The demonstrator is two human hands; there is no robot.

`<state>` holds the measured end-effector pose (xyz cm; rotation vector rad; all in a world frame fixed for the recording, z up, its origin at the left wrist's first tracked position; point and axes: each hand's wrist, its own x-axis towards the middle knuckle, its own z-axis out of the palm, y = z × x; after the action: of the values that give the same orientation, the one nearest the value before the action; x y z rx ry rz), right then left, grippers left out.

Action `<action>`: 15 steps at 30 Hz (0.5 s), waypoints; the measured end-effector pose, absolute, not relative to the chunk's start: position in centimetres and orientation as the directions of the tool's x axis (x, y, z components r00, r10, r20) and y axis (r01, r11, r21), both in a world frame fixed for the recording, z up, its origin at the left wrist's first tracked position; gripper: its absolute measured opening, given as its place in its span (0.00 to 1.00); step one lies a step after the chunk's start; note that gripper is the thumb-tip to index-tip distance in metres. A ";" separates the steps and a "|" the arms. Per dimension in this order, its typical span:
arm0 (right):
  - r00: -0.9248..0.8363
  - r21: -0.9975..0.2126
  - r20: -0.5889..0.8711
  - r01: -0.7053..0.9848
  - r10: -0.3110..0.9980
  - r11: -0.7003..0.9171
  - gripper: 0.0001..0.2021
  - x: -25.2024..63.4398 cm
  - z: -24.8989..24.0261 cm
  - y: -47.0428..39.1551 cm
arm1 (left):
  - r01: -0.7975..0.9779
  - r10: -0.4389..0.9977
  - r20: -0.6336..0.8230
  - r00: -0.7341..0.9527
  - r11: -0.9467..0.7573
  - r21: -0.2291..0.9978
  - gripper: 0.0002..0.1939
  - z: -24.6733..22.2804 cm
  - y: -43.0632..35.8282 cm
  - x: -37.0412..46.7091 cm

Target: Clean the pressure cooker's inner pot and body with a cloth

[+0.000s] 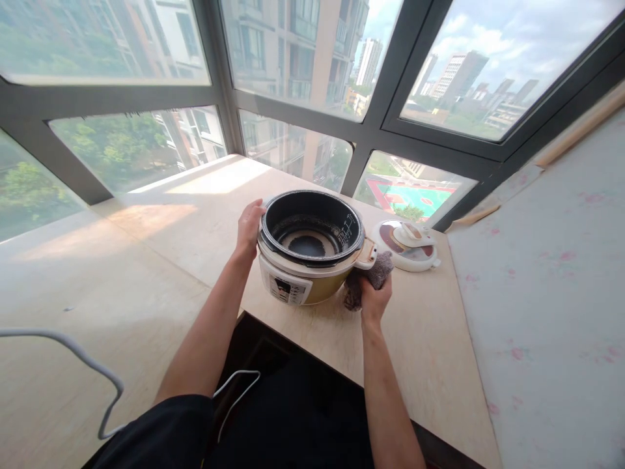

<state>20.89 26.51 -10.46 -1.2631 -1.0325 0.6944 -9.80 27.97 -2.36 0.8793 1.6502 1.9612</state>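
Right grip (pixel 377 298) clasps a cloth (pixel 381 271) beside the handle (pixel 366 255) of the cooker (pixel 328 287); left grip (pixel 249 229) touches its opposite side, though I can't tell how tightly. Near the bench's (pixel 415 339) front edge, it looks heavy, rigid, best held both sides.

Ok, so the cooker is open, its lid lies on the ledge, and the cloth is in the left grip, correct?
Not quite: the head view shows the cloth in the right grip. The cooker is open and its lid lies on the ledge, as you said.
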 end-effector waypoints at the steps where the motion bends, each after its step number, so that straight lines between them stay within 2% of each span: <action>1: 0.375 -0.974 0.224 0.107 0.900 0.198 0.31 21.2 -9.5 27.2 | 0.043 0.683 0.167 -0.711 -0.195 0.980 0.21 -2.2 27.4 -9.6; 3: 0.356 -0.973 0.230 0.086 0.906 0.214 0.33 20.9 -8.1 27.2 | 0.003 0.670 0.127 -0.731 -0.183 0.983 0.22 -1.7 26.3 -9.1; 5: 0.419 -0.971 0.236 0.062 0.877 0.232 0.35 19.6 -7.8 25.4 | 0.011 0.638 0.122 -0.760 -0.174 0.985 0.22 -1.4 25.2 -8.5; 9: 0.506 -0.969 0.236 0.057 0.829 0.241 0.36 15.9 -9.9 18.6 | 0.040 0.572 0.135 -0.809 -0.176 0.984 0.22 -1.2 23.5 -7.7; 10: 0.514 -0.960 0.274 0.093 0.813 0.265 0.34 15.0 -10.5 16.8 | 0.044 0.557 0.137 -0.819 -0.177 0.983 0.22 -1.2 23.2 -7.5; 12: 0.450 -0.887 0.462 0.226 0.764 0.403 0.33 13.5 -11.1 13.7 | 0.048 0.533 0.136 -0.835 -0.177 0.983 0.23 -1.4 22.6 -7.2; 15: 0.235 -0.674 0.734 0.364 0.637 0.643 0.35 12.0 -10.6 11.1 | 0.046 0.503 0.132 -0.854 -0.180 0.983 0.22 -1.4 21.8 -6.7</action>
<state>11.98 11.07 -10.63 -0.9239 -1.3749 0.2294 -6.69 21.79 -1.38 0.6327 1.7797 2.1071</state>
